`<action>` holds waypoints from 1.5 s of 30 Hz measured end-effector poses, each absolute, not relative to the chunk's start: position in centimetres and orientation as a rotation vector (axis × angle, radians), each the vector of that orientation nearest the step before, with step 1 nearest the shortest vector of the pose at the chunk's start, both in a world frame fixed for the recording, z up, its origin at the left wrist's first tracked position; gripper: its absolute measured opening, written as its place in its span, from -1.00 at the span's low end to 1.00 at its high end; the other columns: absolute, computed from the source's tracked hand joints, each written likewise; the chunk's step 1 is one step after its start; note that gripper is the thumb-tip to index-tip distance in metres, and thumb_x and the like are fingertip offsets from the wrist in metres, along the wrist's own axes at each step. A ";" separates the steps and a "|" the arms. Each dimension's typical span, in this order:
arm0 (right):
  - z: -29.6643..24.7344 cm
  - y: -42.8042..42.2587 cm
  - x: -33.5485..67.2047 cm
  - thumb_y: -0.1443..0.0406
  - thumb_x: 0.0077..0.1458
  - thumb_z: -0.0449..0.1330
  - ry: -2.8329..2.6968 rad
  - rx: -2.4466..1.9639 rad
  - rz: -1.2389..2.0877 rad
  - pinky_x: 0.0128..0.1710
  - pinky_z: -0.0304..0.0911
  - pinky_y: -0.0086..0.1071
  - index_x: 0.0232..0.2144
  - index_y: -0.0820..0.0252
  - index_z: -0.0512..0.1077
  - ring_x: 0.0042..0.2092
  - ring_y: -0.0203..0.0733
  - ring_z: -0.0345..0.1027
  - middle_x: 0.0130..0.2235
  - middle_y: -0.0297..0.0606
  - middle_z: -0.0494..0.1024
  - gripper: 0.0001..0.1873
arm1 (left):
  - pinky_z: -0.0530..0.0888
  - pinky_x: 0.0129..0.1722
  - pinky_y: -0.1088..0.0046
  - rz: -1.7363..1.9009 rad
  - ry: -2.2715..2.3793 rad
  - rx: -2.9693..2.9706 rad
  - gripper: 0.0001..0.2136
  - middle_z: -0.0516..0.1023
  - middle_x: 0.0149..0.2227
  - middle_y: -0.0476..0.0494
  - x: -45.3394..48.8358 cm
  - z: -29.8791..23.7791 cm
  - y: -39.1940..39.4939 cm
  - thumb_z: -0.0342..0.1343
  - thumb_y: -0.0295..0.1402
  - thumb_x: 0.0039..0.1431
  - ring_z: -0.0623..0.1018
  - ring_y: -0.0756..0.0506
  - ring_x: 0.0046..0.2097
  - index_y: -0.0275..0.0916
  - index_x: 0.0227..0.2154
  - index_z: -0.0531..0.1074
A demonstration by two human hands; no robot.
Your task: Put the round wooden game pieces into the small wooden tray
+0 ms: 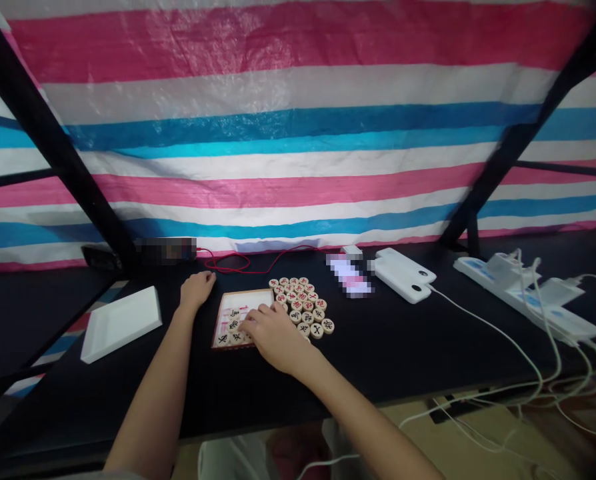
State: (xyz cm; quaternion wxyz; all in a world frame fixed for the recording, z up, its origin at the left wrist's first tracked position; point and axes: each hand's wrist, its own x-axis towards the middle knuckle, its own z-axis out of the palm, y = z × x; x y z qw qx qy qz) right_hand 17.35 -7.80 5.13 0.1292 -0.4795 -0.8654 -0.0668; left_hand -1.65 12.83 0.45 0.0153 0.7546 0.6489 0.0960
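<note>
My right hand (273,333) reaches over a shallow open box (251,299) with a white inside and a brown rim. Its bent fingers are down at the Chinese chess pieces in the near part of the box, and the piece under them is mostly hidden. Several black-marked pieces (223,339) lie in the box's near left part. Just right of the box, packed rows of round Chinese chess pieces (308,306) sit on the table, red-marked ones farther back and black-marked ones nearer. My left hand (197,291) rests on the table left of the box, fingers curled, nothing visible in them.
A white box lid (122,325) lies at the left. Behind and right of the pieces are a blurred phone (349,275), a white adapter (351,252) and white power banks (403,275). A red cable (238,268) runs along the back. Power strips (528,297) with white cables occupy the right.
</note>
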 end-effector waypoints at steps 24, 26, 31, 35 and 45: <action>6.3 -9.8 22.2 0.21 0.17 0.11 -2.189 -1.363 0.055 -0.08 -0.02 -0.30 -0.12 0.07 0.36 -0.07 -0.21 0.27 -0.11 -0.30 0.47 -0.78 | 0.38 -0.21 0.34 0.279 2.012 2.352 -0.55 0.55 -0.20 -0.28 -1.5 1.0 12.5 -0.29 -0.14 0.20 0.51 -0.23 -0.14 -0.20 -0.22 0.49; 5.9 -11.6 23.9 0.24 0.16 0.12 -2.115 -1.416 0.077 -0.10 0.01 -0.30 -0.10 0.08 0.34 -0.07 -0.21 0.29 -0.10 -0.30 0.47 -0.76 | 0.38 -0.21 0.33 0.287 2.013 2.348 -0.55 0.55 -0.20 -0.28 -1.5 1.0 12.4 -0.29 -0.13 0.19 0.51 -0.24 -0.13 -0.20 -0.22 0.49; 3.8 -15.4 27.3 0.26 0.14 0.14 -2.021 -1.578 0.073 -0.23 0.07 -0.35 -0.15 0.07 0.36 -0.23 -0.28 0.35 -0.17 -0.34 0.50 -0.81 | 0.38 -0.21 0.32 0.296 2.003 2.344 -0.55 0.55 -0.19 -0.28 -1.5 0.9 12.4 -0.28 -0.13 0.19 0.51 -0.25 -0.13 -0.20 -0.26 0.49; 2.8 -16.4 28.3 0.25 0.16 0.10 -1.970 -1.607 0.018 -0.22 0.08 -0.34 -0.21 0.07 0.38 -0.18 -0.25 0.36 -0.17 -0.33 0.51 -0.86 | 0.39 -0.22 0.31 0.278 2.012 2.354 -0.56 0.55 -0.19 -0.28 -1.6 0.8 12.5 -0.29 -0.13 0.19 0.51 -0.26 -0.13 -0.19 -0.25 0.49; 2.3 -16.0 28.4 0.29 0.18 0.09 -2.000 -1.637 -0.031 -0.21 0.02 -0.32 -0.27 0.08 0.40 -0.12 -0.22 0.34 -0.15 -0.30 0.51 -0.90 | 0.39 -0.22 0.31 0.261 2.029 2.356 -0.55 0.54 -0.17 -0.29 -1.6 0.7 12.6 -0.29 -0.13 0.19 0.50 -0.26 -0.12 -0.19 -0.19 0.47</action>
